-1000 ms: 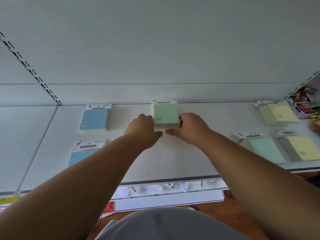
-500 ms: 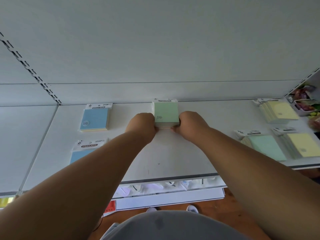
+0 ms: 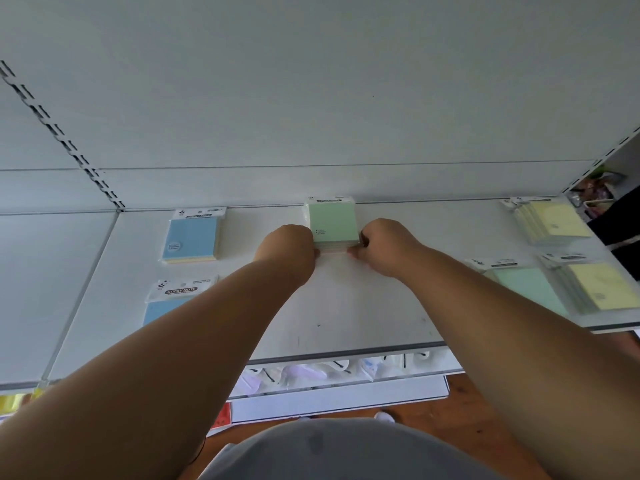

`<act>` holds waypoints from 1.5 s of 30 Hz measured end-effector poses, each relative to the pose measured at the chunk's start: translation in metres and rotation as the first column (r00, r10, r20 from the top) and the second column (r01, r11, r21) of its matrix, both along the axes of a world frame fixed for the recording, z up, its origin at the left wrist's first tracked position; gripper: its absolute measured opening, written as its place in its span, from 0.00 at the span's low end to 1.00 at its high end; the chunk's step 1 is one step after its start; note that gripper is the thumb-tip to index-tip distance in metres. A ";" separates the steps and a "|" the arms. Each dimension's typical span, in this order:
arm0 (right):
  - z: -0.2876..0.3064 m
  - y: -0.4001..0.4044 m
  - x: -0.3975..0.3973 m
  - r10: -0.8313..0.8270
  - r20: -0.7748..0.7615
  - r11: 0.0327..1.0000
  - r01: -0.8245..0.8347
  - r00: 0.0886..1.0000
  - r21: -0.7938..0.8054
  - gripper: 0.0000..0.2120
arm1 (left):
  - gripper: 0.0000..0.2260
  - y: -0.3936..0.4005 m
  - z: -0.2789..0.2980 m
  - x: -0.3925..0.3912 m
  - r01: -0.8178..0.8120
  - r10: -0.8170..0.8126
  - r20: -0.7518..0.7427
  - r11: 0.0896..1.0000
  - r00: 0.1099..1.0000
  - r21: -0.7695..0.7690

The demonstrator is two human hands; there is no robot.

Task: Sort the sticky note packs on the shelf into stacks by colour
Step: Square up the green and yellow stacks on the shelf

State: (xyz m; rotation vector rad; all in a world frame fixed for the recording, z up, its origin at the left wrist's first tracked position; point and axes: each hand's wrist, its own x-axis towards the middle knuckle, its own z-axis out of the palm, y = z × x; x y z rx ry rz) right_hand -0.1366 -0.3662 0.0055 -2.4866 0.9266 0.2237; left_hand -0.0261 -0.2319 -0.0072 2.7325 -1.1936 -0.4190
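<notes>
Grip: our left hand (image 3: 290, 252) and right hand (image 3: 384, 245) sit on either side of the green stack (image 3: 332, 221), fingers curled against its left and right edges, thumbs at its near bottom corners; we squeeze it between the two hands.
Green stack: it lies flat on the shelf (image 3: 346, 306), at the back by the rear wall, midway along; several packs, the exact count hidden from us.
Hands: two, both on this one stack, forearms reaching in from below.
Blue packs: two to the left, well apart from the grip; the far blue pack (image 3: 192, 237) shows a yellowish layer beneath it, and the near blue pack (image 3: 169, 303) is partly hidden by our left forearm.
Yellow stacks: two on the right; the far yellow stack (image 3: 550, 221) at the back, the near yellow stack (image 3: 599, 285) by the front edge.
Mint stack: one mint stack (image 3: 526, 285), just left of the near yellow stack, partly covered by our right forearm.
Piles we count: six in all.
</notes>
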 end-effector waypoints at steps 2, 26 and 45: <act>-0.002 0.003 -0.001 -0.008 0.024 1.000 0.009 1.000 -0.007 0.17 | 0.07 -0.002 0.000 0.000 0.005 -0.005 0.004 1.000 1.000 0.009; 0.026 -0.062 -0.137 0.017 0.186 0.958 0.037 0.982 -0.285 0.14 | 0.14 -0.071 0.021 -0.153 -0.011 -0.041 -0.227 0.974 0.973 -0.225; 0.001 -0.123 -0.217 -0.454 0.144 0.885 0.425 0.880 0.191 0.16 | 0.08 -0.167 0.013 -0.250 -0.483 0.386 -0.543 0.874 0.746 -0.043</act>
